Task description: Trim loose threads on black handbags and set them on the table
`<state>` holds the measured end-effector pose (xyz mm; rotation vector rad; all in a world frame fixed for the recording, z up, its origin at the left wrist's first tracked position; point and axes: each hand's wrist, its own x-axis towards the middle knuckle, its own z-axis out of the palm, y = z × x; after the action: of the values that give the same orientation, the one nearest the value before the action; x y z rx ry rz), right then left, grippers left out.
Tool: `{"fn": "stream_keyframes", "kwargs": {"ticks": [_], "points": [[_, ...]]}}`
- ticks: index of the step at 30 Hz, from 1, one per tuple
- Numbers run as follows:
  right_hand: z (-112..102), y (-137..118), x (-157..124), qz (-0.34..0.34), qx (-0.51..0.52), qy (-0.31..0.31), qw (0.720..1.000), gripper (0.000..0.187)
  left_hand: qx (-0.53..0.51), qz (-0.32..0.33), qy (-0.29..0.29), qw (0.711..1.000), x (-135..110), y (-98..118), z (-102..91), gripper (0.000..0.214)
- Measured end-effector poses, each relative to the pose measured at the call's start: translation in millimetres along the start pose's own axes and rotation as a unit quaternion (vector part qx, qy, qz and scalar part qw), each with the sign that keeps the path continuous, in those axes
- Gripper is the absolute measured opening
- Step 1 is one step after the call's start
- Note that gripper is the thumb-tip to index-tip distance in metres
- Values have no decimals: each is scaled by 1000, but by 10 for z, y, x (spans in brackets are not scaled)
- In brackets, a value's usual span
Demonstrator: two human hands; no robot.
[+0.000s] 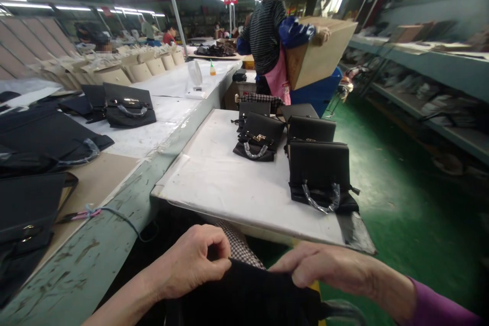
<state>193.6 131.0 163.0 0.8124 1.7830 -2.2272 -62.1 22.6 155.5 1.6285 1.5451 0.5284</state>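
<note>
A black handbag (252,298) is at the bottom middle, close to my body, its lower part cut off by the frame. At the left end of its top edge, my left hand (194,260) pinches the black material between thumb and fingers. My right hand (324,267) grips the same edge farther right, thumb and index finger closed on it. Part of a dark handle shows beside the bag at the lower right. Beyond my hands, a black handbag (320,170) with a plastic-wrapped handle stands on the white-topped table (214,183).
Several black handbags, one with a gold clasp (260,137), stand on that table. On the left, a long bench (126,204) carries black bags, a pink-handled tool (82,215) and beige bags (155,65). A person (267,35) carries a large box (321,51) ahead.
</note>
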Motion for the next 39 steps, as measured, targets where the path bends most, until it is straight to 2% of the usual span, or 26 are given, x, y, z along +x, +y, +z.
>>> {"fn": "stream_keyframes", "kwargs": {"ticks": [2, 4, 7, 9, 12, 17, 21, 27, 34, 39], "points": [[-2, -68, 187, -23, -40, -31, 998, 31, 3, -1, 3, 1000, 7, -11, 9, 9], [69, -131, 415, -39, -142, -41, 988, 26, 10, 0, 10, 1000, 7, -22, 17, 8], [258, -203, 688, -79, -294, -7, 953, 30, 8, 0, 19, 1000, -25, -46, -3, 9], [359, -218, 763, -116, -330, 15, 937, 33, 1, 10, 17, 1000, -63, -75, -51, 10], [396, -181, 763, -126, -328, 28, 936, 35, -2, 32, 9, 999, -114, -146, -160, 11], [332, -94, 729, -70, -304, 35, 950, 36, -44, 29, 21, 998, -141, -306, -278, 14], [316, -108, 737, -49, -296, 42, 953, 36, -87, 21, 55, 994, -135, -373, -250, 11], [309, -110, 752, -46, -279, 36, 959, 34, -103, -42, 103, 988, -104, -359, -181, 14], [304, -105, 753, -40, -261, 34, 964, 35, -81, -42, 117, 989, -84, -347, -146, 14], [300, -124, 721, -49, -287, 33, 956, 35, -65, -54, 123, 989, -52, -315, -126, 15]]}}
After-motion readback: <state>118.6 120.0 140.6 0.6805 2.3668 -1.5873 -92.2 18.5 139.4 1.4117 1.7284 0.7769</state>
